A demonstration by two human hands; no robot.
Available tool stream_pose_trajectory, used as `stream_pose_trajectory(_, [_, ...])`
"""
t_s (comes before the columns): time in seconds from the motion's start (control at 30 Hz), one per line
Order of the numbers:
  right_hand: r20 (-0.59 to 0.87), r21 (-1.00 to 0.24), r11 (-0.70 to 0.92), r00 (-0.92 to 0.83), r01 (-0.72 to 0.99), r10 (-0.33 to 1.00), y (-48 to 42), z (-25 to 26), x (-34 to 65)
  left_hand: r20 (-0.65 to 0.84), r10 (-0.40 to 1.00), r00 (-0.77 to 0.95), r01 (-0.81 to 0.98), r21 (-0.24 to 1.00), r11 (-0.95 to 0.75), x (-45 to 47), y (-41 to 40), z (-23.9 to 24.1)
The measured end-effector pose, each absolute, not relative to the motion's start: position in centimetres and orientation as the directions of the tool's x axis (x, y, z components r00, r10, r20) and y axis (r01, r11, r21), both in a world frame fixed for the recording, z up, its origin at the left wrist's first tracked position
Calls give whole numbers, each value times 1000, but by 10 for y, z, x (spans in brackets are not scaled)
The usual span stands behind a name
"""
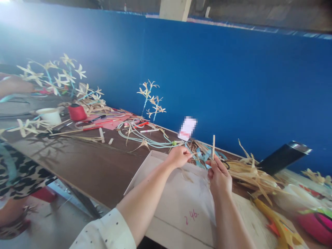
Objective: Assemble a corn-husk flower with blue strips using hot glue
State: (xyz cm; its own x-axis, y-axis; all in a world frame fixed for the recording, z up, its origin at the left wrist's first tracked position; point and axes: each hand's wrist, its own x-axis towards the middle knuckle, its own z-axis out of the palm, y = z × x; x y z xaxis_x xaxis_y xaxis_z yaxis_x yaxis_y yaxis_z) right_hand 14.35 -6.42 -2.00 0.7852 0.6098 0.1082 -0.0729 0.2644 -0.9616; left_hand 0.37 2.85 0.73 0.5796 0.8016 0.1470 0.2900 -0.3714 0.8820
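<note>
My right hand (220, 174) is closed around a thin pale stick (213, 147) that points upward. My left hand (178, 156) pinches what looks like a thin tan strip (193, 154), its far end blurred. Both hands are above the back edge of a shallow white cardboard box (171, 204) with red handwritten digits. Light-blue ribbon strips (199, 157) and dry scraps lie just behind my fingers. To the right of my right hand spreads a pile of dried husk strips (243, 171).
A black bottle (282, 159) and a yellow glue gun (278, 224) are on the right. Pale-blue cords (145, 140), a red thread spool (77, 112) and a white cup (49, 116) lie leftward. Husk flowers (62, 77) stand near another person's hand (15, 86). A blue partition (207, 76) backs the table.
</note>
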Motion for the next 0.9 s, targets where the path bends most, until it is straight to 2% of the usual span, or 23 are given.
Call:
stream_pose_trajectory(0.07, [99, -942, 293, 697, -165, 710, -66, -17, 141, 126, 810, 573, 272, 903, -333, 4, 32, 5])
stream_pose_trajectory(0.17, [43, -948, 191, 492, -255, 869, -66, -16, 133, 123, 801, 585, 225, 925, -306, 5, 34, 2])
stream_pose_trajectory(0.3, [-26, -970, 59, 338, -238, 941, -66, -20, 127, 136, 760, 636, 185, 929, -321, 5, 32, 3])
stream_pose_trajectory(0.43, [-11, -983, 61, 390, -172, 921, -64, -24, 131, 180, 745, 642, 237, 878, -416, 4, 28, 6])
stream_pose_trajectory(0.53, [37, -996, 73, 467, -60, 883, -62, -26, 130, 218, 765, 606, 298, 830, -472, 5, 26, 7])
stream_pose_trajectory(0.73, [152, -984, 64, 580, 169, 800, -58, -31, 128, 230, 804, 549, 367, 797, -479, 6, 25, 4])
stream_pose_trajectory(0.8, [145, -986, 56, 665, 154, 733, -59, -31, 135, 220, 809, 546, 355, 813, -461, 5, 27, 3])
stream_pose_trajectory(0.9, [66, -994, 110, 782, -4, 620, -63, -28, 148, 175, 818, 548, 308, 867, -391, 5, 32, 2])
